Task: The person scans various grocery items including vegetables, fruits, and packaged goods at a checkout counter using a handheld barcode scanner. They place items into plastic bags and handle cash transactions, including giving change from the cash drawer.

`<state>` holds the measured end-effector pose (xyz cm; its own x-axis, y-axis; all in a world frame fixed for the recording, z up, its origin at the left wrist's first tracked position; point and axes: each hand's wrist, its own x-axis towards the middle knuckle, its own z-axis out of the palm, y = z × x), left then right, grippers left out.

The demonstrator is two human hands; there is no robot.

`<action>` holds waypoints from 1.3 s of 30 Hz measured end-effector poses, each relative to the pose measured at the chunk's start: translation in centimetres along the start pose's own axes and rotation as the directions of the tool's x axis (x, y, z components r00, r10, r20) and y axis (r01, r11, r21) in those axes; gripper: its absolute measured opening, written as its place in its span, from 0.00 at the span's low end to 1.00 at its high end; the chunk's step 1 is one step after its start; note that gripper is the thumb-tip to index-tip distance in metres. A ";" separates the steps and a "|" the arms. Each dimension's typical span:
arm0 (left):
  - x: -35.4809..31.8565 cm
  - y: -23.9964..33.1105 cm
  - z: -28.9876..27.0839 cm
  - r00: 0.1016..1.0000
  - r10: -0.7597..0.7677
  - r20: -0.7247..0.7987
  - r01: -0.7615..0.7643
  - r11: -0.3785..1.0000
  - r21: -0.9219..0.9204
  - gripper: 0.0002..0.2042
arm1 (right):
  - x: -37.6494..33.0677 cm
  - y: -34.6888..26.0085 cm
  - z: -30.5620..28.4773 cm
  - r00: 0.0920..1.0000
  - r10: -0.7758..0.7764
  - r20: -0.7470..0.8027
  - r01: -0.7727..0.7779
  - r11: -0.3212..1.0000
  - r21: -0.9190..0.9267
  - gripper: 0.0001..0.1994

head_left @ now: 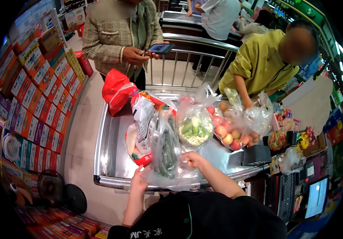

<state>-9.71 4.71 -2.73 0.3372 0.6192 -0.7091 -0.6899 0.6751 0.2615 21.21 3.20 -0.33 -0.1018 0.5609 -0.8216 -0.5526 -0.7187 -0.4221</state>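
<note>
At the metal tabletop, the left hand and right hand pinch, fingers closed, a clear plastic bag of dark-green vegetables.

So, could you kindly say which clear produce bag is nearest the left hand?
The bag of dark green vegetables, beside the left hand; those of mixed vegetables and round fruit lie farther right.

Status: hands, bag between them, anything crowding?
Left hand, right hand: both at clear plastic bag of dark green vegetables. Crowding it: red and white printed sack, left; clear bag of pale vegetables, right.
</note>
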 end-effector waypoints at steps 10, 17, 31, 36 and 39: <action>2.2 -1.5 3.3 0.981 0.053 0.187 -0.089 0.978 0.187 0.16 | 5.6 -2.2 -0.1 0.955 -0.207 -0.214 0.239 0.962 0.136 0.05; 4.7 0.9 13.1 0.979 0.120 0.165 -0.204 0.603 0.771 0.20 | 5.5 -2.9 1.4 0.928 -0.323 -0.187 0.292 0.940 -0.178 0.12; -1.8 9.3 21.3 0.801 0.176 0.572 -0.531 0.650 0.544 0.17 | -10.3 -13.5 9.0 0.744 -0.578 0.335 0.606 0.795 0.025 0.11; -7.8 13.6 22.9 0.604 0.326 0.727 -0.765 0.494 0.413 0.19 | -13.8 -17.6 7.5 0.671 -0.729 0.135 0.727 0.682 0.074 0.12; -10.5 15.9 19.2 0.525 0.599 0.605 -0.807 0.576 0.131 0.20 | -12.9 -16.2 4.2 0.694 -0.693 0.197 0.688 0.718 0.102 0.12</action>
<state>-11.92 16.66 21.45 0.1514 0.9720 0.1799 -0.5853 -0.0585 0.8087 27.96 9.36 18.72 0.1494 0.9678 -0.2024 -0.5512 -0.0884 -0.8297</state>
